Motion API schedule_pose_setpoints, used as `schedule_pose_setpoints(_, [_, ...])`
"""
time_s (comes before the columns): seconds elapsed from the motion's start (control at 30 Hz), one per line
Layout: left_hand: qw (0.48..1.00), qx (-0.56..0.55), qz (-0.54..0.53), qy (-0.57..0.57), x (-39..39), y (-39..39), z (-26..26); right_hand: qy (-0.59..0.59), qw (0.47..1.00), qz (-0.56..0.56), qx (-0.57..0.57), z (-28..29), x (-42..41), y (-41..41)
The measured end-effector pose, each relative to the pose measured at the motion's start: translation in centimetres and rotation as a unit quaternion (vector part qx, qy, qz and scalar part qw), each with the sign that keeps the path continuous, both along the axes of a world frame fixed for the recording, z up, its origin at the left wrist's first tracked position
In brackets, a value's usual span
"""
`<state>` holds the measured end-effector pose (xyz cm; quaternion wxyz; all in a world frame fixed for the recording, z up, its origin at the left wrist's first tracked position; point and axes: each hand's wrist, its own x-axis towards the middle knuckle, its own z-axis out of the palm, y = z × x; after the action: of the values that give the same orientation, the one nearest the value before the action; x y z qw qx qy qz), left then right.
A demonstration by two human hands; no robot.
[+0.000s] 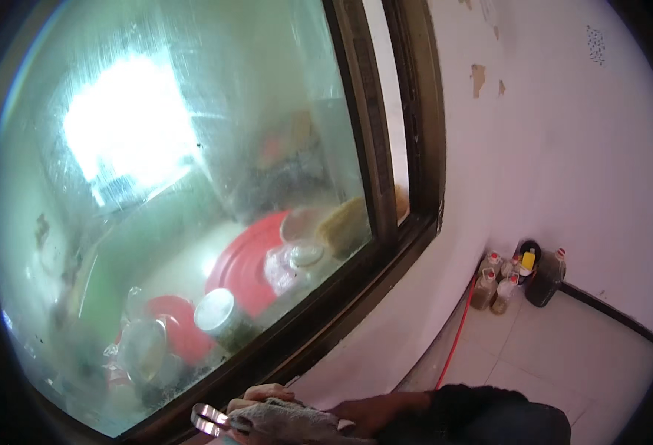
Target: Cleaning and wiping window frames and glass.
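At the bottom edge my right hand (265, 392) grips a crumpled grey cloth (298, 424), with its fingers curled over the top. The forearm in a dark sleeve reaches in from the lower right. A shiny bent metal loop (208, 419) sticks out to the left of the cloth; its other end is hidden. I cannot make out my left hand in the view. Just above the hand runs the dark brown lower frame (298, 339) of a sliding window. Its large pane (154, 245) is hazy and streaked, with a bright glare in its upper left.
Behind the glass are red plastic basins (243, 261), a white-lidded tub (215, 311) and other clear containers. Several handled plastic jugs (496, 289) and a dark jug (546, 278) stand in the corner. A red hose or cable (460, 334) runs along the tiled floor (526, 345). The pale wall (549, 150) has peeled patches.
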<state>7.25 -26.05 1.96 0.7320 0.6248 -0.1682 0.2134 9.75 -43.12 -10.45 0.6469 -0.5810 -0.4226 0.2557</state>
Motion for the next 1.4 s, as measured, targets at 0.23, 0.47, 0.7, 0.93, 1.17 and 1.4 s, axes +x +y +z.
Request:
schedule_pose_setpoints(0.23, [0.917, -0.256, -0.204, 0.229, 1.3, 4.6, -2.0, 0.139, 0.989, -0.003, 0.049, -4.5, -0.7, -3.0])
schedule_pose_setpoints(0.47, [0.93, -0.318, -0.147, 0.108, -0.6, 3.9, -1.4, 0.189, 0.963, -0.192, 0.022, 1.3, -4.4, -8.5])
schedule_pose_setpoints(0.7, [0.885, -0.391, -0.251, -0.006, 0.8, 4.5, 0.0, 0.299, 0.848, -0.292, 0.328, 2.0, -4.6, -11.8])
schedule_pose_setpoints(0.93, [0.995, -0.053, -0.089, -0.003, -1.2, 6.9, 1.1, -0.129, 0.737, -0.651, 0.13, 15.2, -2.4, -19.5])
schedule_pose_setpoints(1.17, [0.935, 0.31, 0.132, -0.114, -1.9, 6.6, 2.0, -0.622, 0.425, -0.656, -0.044, 35.8, 8.5, -22.8])
schedule_pose_setpoints(1.4, [0.857, 0.439, 0.235, -0.133, -1.2, 6.5, -0.8, -0.755, -0.07, -0.601, -0.253, 53.7, 17.1, -26.0])
